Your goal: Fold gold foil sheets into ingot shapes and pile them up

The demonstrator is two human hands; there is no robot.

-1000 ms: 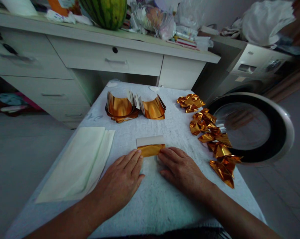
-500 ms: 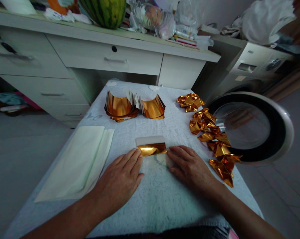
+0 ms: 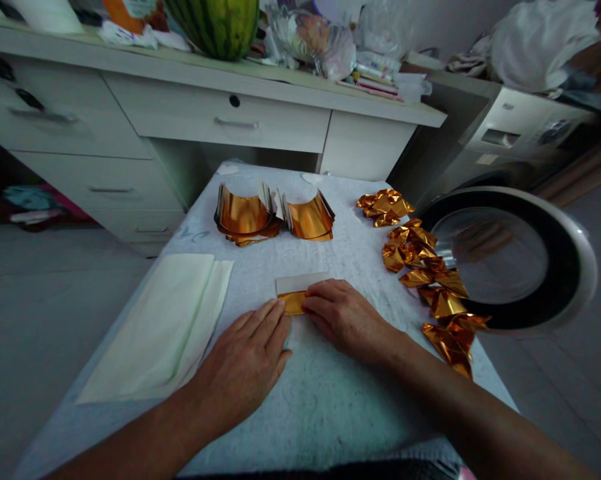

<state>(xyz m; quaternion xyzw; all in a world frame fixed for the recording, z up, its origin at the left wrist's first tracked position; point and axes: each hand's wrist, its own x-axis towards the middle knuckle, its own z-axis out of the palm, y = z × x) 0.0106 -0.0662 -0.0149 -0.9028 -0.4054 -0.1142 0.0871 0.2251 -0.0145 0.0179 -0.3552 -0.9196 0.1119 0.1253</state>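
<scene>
A sheet of gold foil paper (image 3: 294, 304) lies folded on the cloth-covered table, its white backing showing as a strip along the far side. My left hand (image 3: 253, 347) rests flat, fingers stretched out and side by side, with the fingertips at the left end of the fold. From the right, my right hand (image 3: 348, 317) lays its slightly bent fingers over the right part of the foil and presses it down. Its thumb is mostly hidden. Beyond the sheet stand two curved stacks of gold foil paper, a left stack (image 3: 243, 215) and a right stack (image 3: 309, 219).
Several folded gold foil pieces (image 3: 410, 248) line the table's right side, beside the open round door (image 3: 570, 260) of a washing machine (image 3: 490, 137). Pale paper sheets (image 3: 155, 327) lie at left. Behind the table (image 3: 330, 400) is a white desk (image 3: 190, 110) with a watermelon (image 3: 215, 27) on top.
My right hand has moved left from beside the foil paper onto its right part. My left hand stays at the left end. The view has shifted slightly.
</scene>
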